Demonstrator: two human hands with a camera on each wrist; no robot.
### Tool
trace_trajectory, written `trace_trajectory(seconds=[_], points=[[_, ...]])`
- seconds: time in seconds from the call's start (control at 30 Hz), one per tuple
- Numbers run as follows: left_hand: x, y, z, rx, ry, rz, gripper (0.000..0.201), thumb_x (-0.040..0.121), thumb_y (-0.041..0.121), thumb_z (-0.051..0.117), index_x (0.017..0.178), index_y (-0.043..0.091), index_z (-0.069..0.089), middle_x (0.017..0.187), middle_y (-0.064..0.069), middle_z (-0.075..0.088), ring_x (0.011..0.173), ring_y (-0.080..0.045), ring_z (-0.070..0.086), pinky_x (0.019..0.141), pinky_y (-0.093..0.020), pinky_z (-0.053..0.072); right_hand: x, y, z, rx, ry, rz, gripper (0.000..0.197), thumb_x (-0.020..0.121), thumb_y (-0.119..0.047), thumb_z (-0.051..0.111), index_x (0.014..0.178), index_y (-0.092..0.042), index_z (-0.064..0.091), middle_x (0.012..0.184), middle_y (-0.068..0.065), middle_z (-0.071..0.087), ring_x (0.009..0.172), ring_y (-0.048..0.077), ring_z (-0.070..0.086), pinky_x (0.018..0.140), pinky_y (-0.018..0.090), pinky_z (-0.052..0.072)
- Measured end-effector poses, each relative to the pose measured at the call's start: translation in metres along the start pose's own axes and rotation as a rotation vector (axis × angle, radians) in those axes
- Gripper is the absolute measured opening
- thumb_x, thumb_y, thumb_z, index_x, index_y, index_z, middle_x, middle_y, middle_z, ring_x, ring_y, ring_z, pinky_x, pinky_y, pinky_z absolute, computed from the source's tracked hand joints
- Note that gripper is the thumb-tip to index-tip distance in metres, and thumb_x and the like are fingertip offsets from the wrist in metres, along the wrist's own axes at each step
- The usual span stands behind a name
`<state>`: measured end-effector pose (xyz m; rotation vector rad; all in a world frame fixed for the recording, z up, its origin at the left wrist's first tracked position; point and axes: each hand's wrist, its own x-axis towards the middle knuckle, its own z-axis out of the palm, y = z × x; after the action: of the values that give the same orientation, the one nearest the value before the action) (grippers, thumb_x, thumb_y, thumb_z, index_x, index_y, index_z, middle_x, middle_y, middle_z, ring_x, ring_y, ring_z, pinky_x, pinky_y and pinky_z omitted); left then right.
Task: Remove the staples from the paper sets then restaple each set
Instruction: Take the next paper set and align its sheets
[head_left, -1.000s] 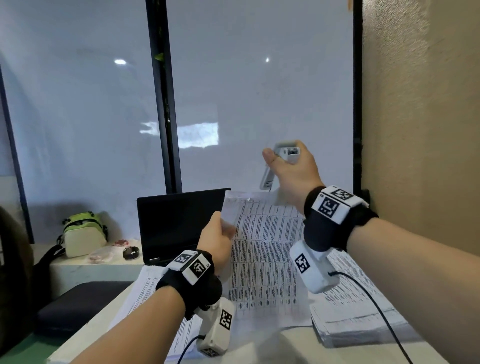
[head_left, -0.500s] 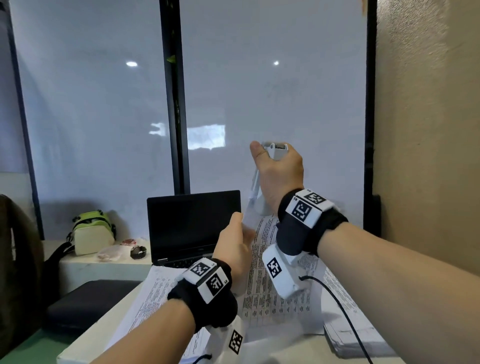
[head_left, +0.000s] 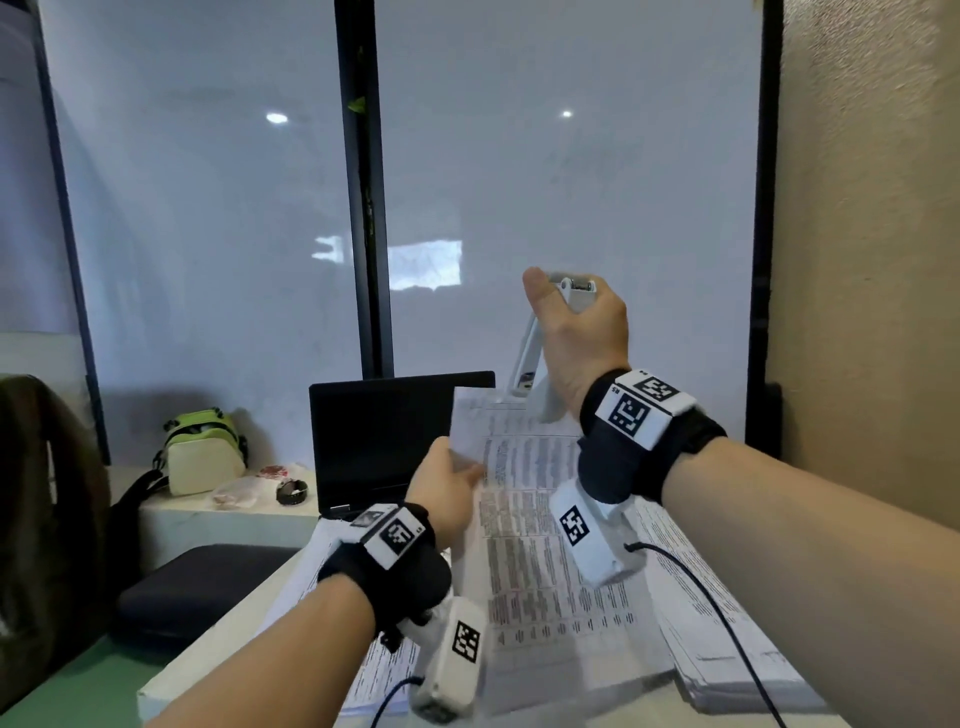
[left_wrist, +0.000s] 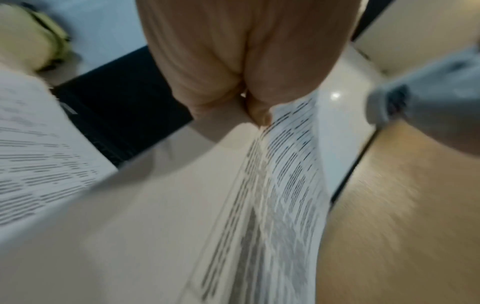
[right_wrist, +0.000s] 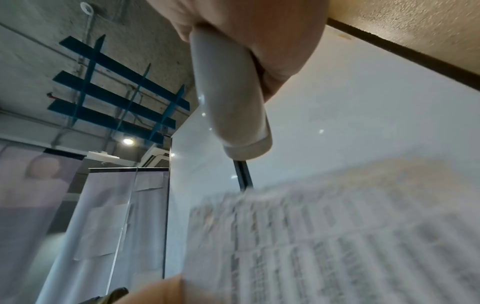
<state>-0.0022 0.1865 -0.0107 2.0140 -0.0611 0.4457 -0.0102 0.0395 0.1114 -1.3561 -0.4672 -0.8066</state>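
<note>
Frosted glass panels fill the far side beyond your white table (head_left: 218, 670). Over it, your left hand (head_left: 441, 493) pinches the left edge of a printed paper set (head_left: 524, 525), holding it raised and tilted toward you. Your right hand (head_left: 576, 338) is curled round a white stapler (head_left: 524, 364), held nose-down at the set's top right corner; contact is too blurred to tell. More printed stacks (head_left: 727, 639) lie underneath on the right. Farther left stands a black laptop (head_left: 384, 431), then a green bag (head_left: 202, 452).
</note>
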Motion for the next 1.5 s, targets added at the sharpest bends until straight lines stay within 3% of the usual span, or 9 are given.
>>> trace_trajectory(seconds=[0.13,0.33,0.4,0.6,0.9,1.07,1.23,1.33,1.5], points=[[0.064,-0.075,-0.032,0.103,0.017,-0.191,0.024,0.081,0.027,0.058,0.101,0.013,0.057,0.101,-0.013,0.069,0.089,-0.027,0.068,0.082,-0.05,0.057,0.005,0.023,-0.021,-0.038,-0.026,0.101,0.025,0.086,-0.048,0.064,0.083,-0.027,0.05,0.089,0.003,0.066,0.082,0.022,0.065,0.073,0.03,0.051],[0.029,-0.044,-0.072,0.344,0.185,-0.313,0.053,0.093,-0.001,0.049,0.142,0.002,0.029,0.126,-0.021,0.052,0.108,-0.034,0.055,0.089,-0.037,0.043,-0.007,0.075,-0.057,-0.244,-0.165,0.345,0.044,0.084,-0.059,0.058,0.105,-0.022,0.048,0.114,0.011,0.062,0.1,0.028,0.059,0.088,0.039,0.046],[0.03,-0.053,-0.07,0.362,0.185,-0.331,0.053,0.093,-0.003,0.047,0.142,0.002,0.029,0.113,-0.021,0.055,0.092,-0.03,0.055,0.088,-0.036,0.044,-0.013,0.089,-0.07,-0.303,-0.207,0.397,0.042,0.087,-0.056,0.057,0.109,-0.022,0.045,0.119,0.008,0.057,0.102,0.026,0.055,0.086,0.036,0.041],[0.034,-0.052,-0.029,0.636,-0.19,-0.279,0.039,0.092,0.002,0.053,0.131,0.011,0.056,0.128,-0.009,0.059,0.112,-0.022,0.06,0.088,-0.025,0.05,-0.02,0.125,-0.11,-0.498,-0.258,0.534,0.073,0.086,-0.054,0.06,0.142,-0.011,0.038,0.146,0.011,0.04,0.13,0.03,0.043,0.105,0.041,0.035],[0.042,-0.026,0.091,0.541,-0.488,-0.215,0.028,0.095,0.003,0.051,0.12,0.006,0.064,0.12,-0.013,0.065,0.106,-0.026,0.067,0.076,-0.029,0.056,-0.019,0.162,-0.178,-0.604,-0.276,0.576,0.021,0.083,-0.03,0.074,0.088,-0.015,0.06,0.103,0.007,0.065,0.098,0.026,0.06,0.072,0.029,0.037],[0.054,-0.029,0.164,0.356,-0.546,-0.268,0.032,0.095,0.002,0.05,0.125,0.005,0.059,0.119,-0.016,0.064,0.075,-0.021,0.067,0.079,-0.042,0.059,-0.016,0.18,-0.211,-0.7,-0.298,0.67,0.052,0.087,-0.035,0.068,0.129,-0.01,0.05,0.12,0.005,0.054,0.121,0.03,0.05,0.098,0.034,0.037],[0.07,-0.029,0.214,0.269,-0.55,-0.308,0.053,0.094,0.003,0.052,0.144,0.003,0.035,0.128,-0.025,0.056,0.077,-0.027,0.069,0.081,-0.045,0.058,-0.007,0.193,-0.228,-0.751,-0.434,0.739,0.045,0.087,-0.048,0.064,0.121,-0.021,0.052,0.095,0.003,0.064,0.068,0.013,0.056,0.062,0.028,0.043],[0.087,-0.033,0.231,0.324,-0.497,-0.29,0.068,0.092,0.013,0.06,0.149,0.002,0.024,0.137,-0.021,0.05,0.104,-0.034,0.066,0.089,-0.047,0.055,-0.006,0.198,-0.228,-0.762,-0.468,0.729,0.038,0.087,-0.046,0.063,0.117,-0.025,0.052,0.09,0.002,0.066,0.057,0.011,0.053,0.057,0.027,0.041],[0.115,-0.042,0.242,0.244,-0.333,-0.357,0.084,0.081,0.019,0.071,0.149,0.005,0.024,0.13,-0.017,0.054,0.109,-0.034,0.061,0.09,-0.046,0.054,-0.005,0.2,-0.228,-0.749,-0.516,0.716,0.021,0.09,-0.039,0.059,0.108,-0.032,0.051,0.06,-0.005,0.053,0.033,0.003,0.041,0.046,0.022,0.034]])
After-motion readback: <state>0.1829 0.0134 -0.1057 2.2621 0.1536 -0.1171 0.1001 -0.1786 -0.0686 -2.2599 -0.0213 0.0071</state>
